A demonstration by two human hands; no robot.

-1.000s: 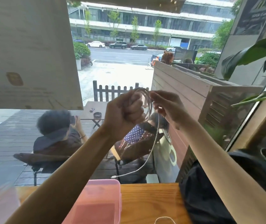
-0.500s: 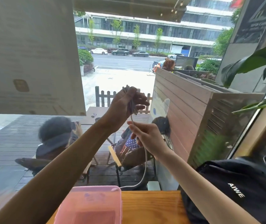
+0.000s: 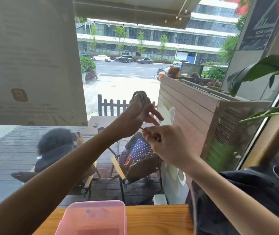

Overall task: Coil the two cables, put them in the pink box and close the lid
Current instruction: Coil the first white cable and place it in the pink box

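My left hand [image 3: 136, 114] is raised in front of the window, holding a coiled white cable [image 3: 139, 97] that loops over its top. My right hand [image 3: 166, 145] sits just below and to the right, pinching the cable's loose end [image 3: 148, 132] between thumb and fingers. The pink box [image 3: 93, 217] stands on the wooden table [image 3: 160, 219] at the bottom centre with its lid on. A second cable is not in view.
A black bag [image 3: 254, 200] lies on the table's right side. A potted plant [image 3: 260, 68] with big leaves stands at the right by the window frame. Behind the glass, people sit on a wooden deck.
The hanging length of cable has been wound up: it no longer dangles to the table. My right hand moved from below the left hand up to the short loose end.
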